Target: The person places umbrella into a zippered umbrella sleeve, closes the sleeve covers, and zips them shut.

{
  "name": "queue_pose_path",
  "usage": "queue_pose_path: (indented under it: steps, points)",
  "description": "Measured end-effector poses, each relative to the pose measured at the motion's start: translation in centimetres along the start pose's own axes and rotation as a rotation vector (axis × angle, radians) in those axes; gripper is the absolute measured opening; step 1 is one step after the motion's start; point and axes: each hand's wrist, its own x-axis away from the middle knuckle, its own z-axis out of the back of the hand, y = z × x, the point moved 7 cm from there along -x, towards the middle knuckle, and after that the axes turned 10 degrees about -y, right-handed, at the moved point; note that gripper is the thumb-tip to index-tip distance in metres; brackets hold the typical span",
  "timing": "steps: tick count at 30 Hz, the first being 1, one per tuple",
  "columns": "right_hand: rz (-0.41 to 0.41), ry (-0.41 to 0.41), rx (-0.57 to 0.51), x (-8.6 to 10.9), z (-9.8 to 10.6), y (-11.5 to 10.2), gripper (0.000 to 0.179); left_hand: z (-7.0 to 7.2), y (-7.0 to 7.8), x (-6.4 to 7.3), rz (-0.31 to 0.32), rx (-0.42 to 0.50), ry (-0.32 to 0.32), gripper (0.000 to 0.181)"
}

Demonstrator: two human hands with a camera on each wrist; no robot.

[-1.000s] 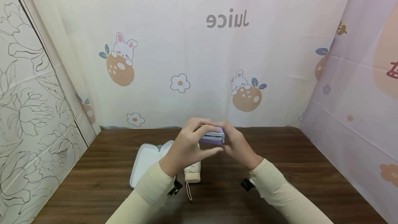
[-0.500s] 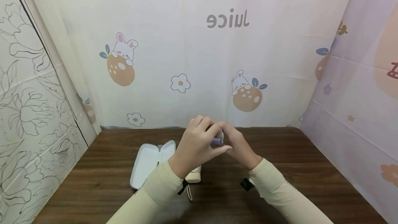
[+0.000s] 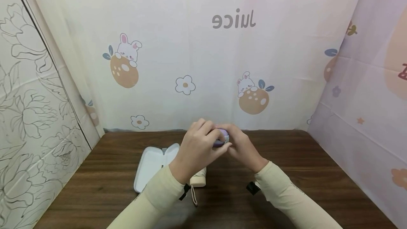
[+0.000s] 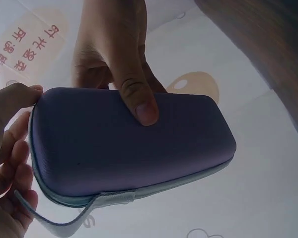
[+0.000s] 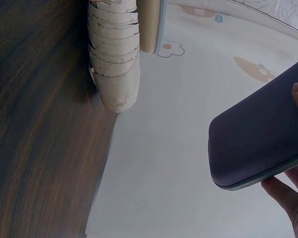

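A purple hard zip case (image 3: 224, 132) is held up above the table between both hands. Its long smooth side, pale zip edge and loose fabric strap show in the left wrist view, where the case (image 4: 129, 144) is tilted. My right hand (image 3: 244, 146) grips it, the thumb pressed on its flat face and fingers beneath. My left hand (image 3: 198, 147) curls at the strap end, thumb on the upper corner and fingers (image 4: 17, 163) bent beside the zip edge. In the right wrist view the plain far end of the case (image 5: 253, 136) points away from the hand.
Left on the brown wooden table (image 3: 286, 183) lies an opened white case (image 3: 147, 169), partly behind the left forearm. A folded beige umbrella (image 3: 198, 180) with a wrist loop lies beside it. A printed curtain (image 3: 206, 56) hangs behind the table.
My left hand first moves rightward over the zip end of the case, covering much of it, then shifts slightly back left. The case has tilted, showing more of its purple top. My right hand stays in place.
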Motion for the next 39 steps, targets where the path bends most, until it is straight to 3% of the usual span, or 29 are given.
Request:
queue_pose_path:
  steps: [6, 14, 28, 39]
  points:
    - [0.011, 0.010, 0.018, 0.1, 0.0, -0.1, 0.061, 0.1, 0.0, 0.2, -0.002, 0.031, -0.010, 0.012]
    - [0.013, 0.016, 0.027, 0.0, 0.2, -0.1, 0.057, 0.2, -0.2, 0.4, 0.025, 0.073, -0.003, 0.014]
    - [-0.001, 0.037, 0.032, 0.1, 0.5, 0.2, 0.056, 0.2, 0.0, 0.4, 0.052, 0.015, 0.022, 0.018]
    - [-0.058, 0.066, 0.066, 0.5, 1.1, 0.5, 0.063, 0.6, -0.9, 0.7, 0.106, 0.043, 0.019, 0.012]
